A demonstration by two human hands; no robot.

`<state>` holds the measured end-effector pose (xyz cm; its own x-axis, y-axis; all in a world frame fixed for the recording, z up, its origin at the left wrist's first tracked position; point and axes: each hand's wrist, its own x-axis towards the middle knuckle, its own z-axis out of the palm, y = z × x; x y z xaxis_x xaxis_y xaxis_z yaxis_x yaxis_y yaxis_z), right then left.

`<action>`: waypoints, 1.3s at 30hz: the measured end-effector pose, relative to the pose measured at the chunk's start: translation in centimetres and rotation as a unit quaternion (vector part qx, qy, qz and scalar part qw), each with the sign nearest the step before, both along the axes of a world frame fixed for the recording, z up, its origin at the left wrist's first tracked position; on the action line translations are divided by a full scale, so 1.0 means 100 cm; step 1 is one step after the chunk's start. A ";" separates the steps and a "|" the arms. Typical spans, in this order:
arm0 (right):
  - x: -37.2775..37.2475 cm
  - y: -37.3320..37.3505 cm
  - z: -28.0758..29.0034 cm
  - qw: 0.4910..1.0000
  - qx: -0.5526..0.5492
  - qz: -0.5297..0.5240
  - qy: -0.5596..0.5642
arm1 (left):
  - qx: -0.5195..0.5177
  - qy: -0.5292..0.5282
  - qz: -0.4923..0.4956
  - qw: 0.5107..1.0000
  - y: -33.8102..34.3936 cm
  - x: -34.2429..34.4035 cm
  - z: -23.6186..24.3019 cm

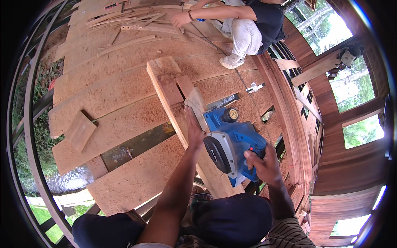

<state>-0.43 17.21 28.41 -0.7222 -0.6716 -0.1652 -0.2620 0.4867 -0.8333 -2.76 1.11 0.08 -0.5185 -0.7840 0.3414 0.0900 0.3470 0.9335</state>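
Observation:
My right hand [264,164] is closed round the rear handle of a blue electric planer [236,146] with a black side cover, its thumb beside a red button. The planer rests over a narrow piece of wood [195,101], whose far end shows ahead of the tool. Beneath lies a long thick plank [163,66] running away from me, with small wooden blocks [173,89] at its far end. My left hand [193,126] lies stretched along the left side of the narrow piece, just left of the planer's front, fingers straight and pointing away. The planer's underside is hidden.
A person [244,33] squats at the far right, a hand near thin wooden strips [136,20]. Sawdust covers the floorboards [107,87], which have open gaps. A short board [80,131] lies left; stacked long boards [285,120] run along the right. A cord [237,74] crosses the floor.

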 end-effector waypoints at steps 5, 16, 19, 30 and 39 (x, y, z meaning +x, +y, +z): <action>0.006 -0.013 -0.002 1.000 0.010 -0.008 0.011 | 0.002 0.041 -0.012 0.999 0.002 0.006 0.006; -0.007 -0.041 -0.006 0.999 0.011 0.005 0.038 | 0.040 0.063 -0.016 0.997 0.002 0.003 0.001; -0.009 -0.052 -0.006 0.999 0.010 -0.002 0.037 | 0.024 0.054 -0.009 0.998 0.002 0.004 0.002; -0.018 -0.086 -0.007 0.998 0.014 -0.012 0.059 | 0.038 0.062 -0.013 0.997 0.002 0.001 -0.002; -0.038 -0.127 -0.011 0.998 -0.016 -0.009 0.062 | 0.162 0.122 -0.103 0.974 -0.001 0.002 0.010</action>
<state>-4.28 4.53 27.31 -0.7474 -0.6623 -0.0518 -0.3561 0.4652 -0.8104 -2.52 1.02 1.09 -0.6113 -0.7583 0.2264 0.3592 -0.0110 0.9332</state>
